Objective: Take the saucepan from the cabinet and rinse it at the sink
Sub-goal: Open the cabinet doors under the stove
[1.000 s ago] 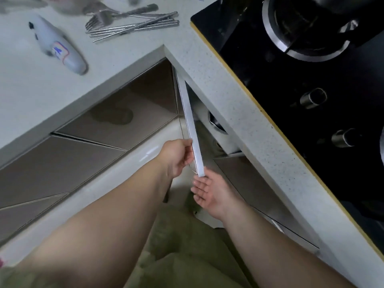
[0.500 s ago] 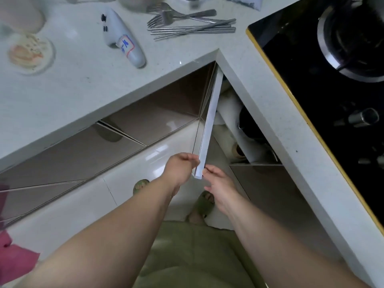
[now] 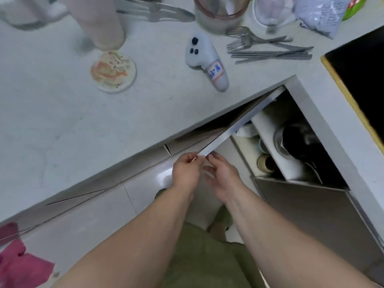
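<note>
The cabinet door [image 3: 239,125] under the counter corner stands swung wide, seen edge-on as a white strip. My left hand [image 3: 187,171] pinches the door's free end. My right hand [image 3: 222,175] touches the same end from the other side, fingers loosely spread. Inside the opened cabinet a metal pot with a dark interior [image 3: 291,140] sits on a white shelf [image 3: 276,146]; I cannot tell whether it is the saucepan. No sink is in view.
On the white counter [image 3: 62,121] lie a white handheld controller [image 3: 207,61], forks and chopsticks [image 3: 268,48], a small dish [image 3: 113,71], a glass jar [image 3: 220,11] and a bag [image 3: 320,15]. A black stove [image 3: 361,71] is at right. A red cloth [image 3: 18,265] hangs lower left.
The door has swung further left and open, exposing the shelf and pot. Both hands followed its end. My view has shifted, showing more countertop.
</note>
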